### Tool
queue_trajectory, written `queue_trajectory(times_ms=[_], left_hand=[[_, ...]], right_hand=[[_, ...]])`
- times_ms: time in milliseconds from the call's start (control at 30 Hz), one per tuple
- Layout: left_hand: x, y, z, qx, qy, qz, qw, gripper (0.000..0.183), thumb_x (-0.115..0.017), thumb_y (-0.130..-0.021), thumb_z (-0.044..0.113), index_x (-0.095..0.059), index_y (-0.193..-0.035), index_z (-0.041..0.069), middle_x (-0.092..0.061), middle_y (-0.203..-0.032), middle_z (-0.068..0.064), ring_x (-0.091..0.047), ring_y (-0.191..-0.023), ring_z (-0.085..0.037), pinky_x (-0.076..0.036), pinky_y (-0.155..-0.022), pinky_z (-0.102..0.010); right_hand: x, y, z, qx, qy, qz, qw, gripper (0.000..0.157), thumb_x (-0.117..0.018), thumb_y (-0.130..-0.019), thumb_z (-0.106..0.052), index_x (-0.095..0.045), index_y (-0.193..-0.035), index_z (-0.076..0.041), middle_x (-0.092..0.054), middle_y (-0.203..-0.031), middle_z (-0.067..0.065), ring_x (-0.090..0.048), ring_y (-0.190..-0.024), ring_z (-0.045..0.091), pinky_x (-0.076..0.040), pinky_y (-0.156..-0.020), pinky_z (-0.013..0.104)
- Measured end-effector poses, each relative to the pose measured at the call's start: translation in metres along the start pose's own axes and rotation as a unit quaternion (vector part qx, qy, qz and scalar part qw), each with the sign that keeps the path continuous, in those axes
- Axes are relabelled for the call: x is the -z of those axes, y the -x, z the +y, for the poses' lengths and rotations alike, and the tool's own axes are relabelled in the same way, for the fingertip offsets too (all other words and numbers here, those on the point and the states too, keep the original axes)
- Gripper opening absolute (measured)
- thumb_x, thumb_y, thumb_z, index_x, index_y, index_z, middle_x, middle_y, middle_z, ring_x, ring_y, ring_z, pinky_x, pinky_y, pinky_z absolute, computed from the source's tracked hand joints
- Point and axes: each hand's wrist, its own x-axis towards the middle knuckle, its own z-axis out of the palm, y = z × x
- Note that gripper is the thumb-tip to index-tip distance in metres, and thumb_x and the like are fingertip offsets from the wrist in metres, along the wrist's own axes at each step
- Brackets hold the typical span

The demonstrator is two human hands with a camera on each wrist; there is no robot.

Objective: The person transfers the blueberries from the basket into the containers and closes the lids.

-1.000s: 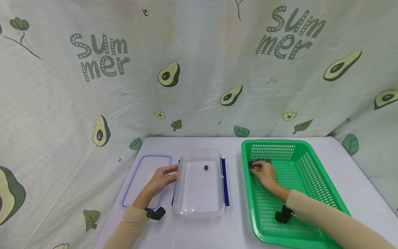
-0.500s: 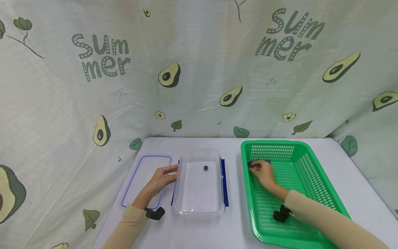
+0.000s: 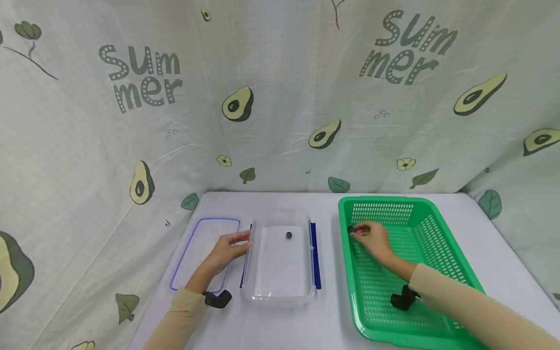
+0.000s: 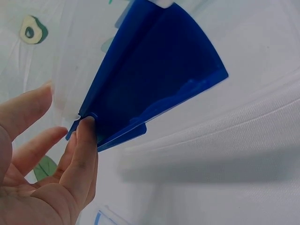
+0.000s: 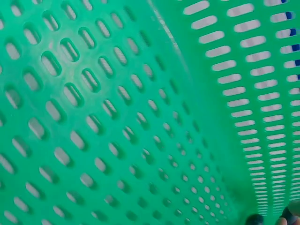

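In the head view my left hand (image 3: 230, 250) reaches to the left side of a clear plastic box (image 3: 278, 295) with blue side flaps. Its extended fingers touch a blue flap (image 4: 154, 70) in the left wrist view, with the thumb apart. One small dark round piece (image 3: 288, 235) lies inside the box. My right hand (image 3: 373, 239) is in the far left corner of a green basket (image 3: 355, 311), pinching a small dark piece (image 5: 289, 216) between fingertips. Another dark piece (image 5: 255, 220) shows beside it at the bottom of the right wrist view.
A clear lid with a blue-purple rim (image 3: 205, 218) lies left of the box. The basket stands to the box's right on the white-covered table (image 3: 323, 321). A printed curtain (image 3: 280, 97) hangs behind and at the sides.
My right hand has shifted slightly up in the basket corner, and the dark pieces beyond its knuckles no longer show. The left hand keeps its place at the box.
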Motion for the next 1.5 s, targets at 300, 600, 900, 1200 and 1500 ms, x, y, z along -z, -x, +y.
queue_trajectory(times_ms=[300,600,900,1200,1500], left_hand=[[0.001,0.001,-0.001,-0.005,-0.005,0.001,1.0000,0.057,-0.072,-0.093,0.018,-0.051,-0.143,-0.002,-0.051,-0.142,-0.024,-0.056,-0.125,-0.034,-0.051,-0.099,-0.037],[-0.001,0.001,-0.002,0.004,-0.001,0.007,1.0000,0.057,-0.075,-0.092,0.020,-0.054,-0.142,0.002,-0.055,-0.140,-0.019,-0.056,-0.124,-0.032,-0.052,-0.099,-0.037],[0.001,-0.001,-0.002,0.000,0.001,0.004,1.0000,0.059,-0.074,-0.092,0.020,-0.052,-0.143,0.000,-0.052,-0.142,-0.022,-0.057,-0.124,-0.033,-0.051,-0.099,-0.037],[0.001,0.000,-0.001,0.002,0.003,0.003,1.0000,0.057,-0.072,-0.094,0.019,-0.052,-0.143,0.001,-0.051,-0.143,-0.022,-0.056,-0.124,-0.030,-0.051,-0.100,-0.037],[0.001,0.000,0.000,-0.001,0.004,0.005,1.0000,0.056,-0.074,-0.092,0.019,-0.053,-0.142,0.002,-0.052,-0.143,-0.020,-0.057,-0.123,-0.029,-0.051,-0.100,-0.038]], right_hand=[[0.015,-0.014,-0.014,0.001,-0.007,-0.007,1.000,0.019,-0.076,-0.083,0.005,-0.070,-0.100,0.011,-0.071,-0.088,0.020,-0.068,-0.075,0.018,-0.054,-0.062,0.014],[0.029,-0.021,-0.031,0.022,-0.004,-0.003,1.000,0.017,-0.077,-0.084,0.003,-0.071,-0.099,0.010,-0.070,-0.086,0.019,-0.067,-0.074,0.016,-0.053,-0.061,0.012],[0.032,-0.035,-0.054,0.033,0.010,-0.007,0.999,0.019,-0.077,-0.087,-0.004,-0.072,-0.102,0.006,-0.071,-0.089,0.016,-0.070,-0.077,0.020,-0.053,-0.065,0.014],[0.029,-0.043,-0.077,0.048,0.005,-0.026,0.998,0.020,-0.076,-0.088,-0.006,-0.072,-0.104,0.004,-0.072,-0.094,0.017,-0.069,-0.083,0.026,-0.054,-0.070,0.016],[0.017,-0.048,-0.094,0.044,-0.020,-0.040,0.998,0.020,-0.077,-0.087,-0.004,-0.072,-0.105,0.005,-0.071,-0.093,0.016,-0.069,-0.082,0.027,-0.054,-0.068,0.016]])
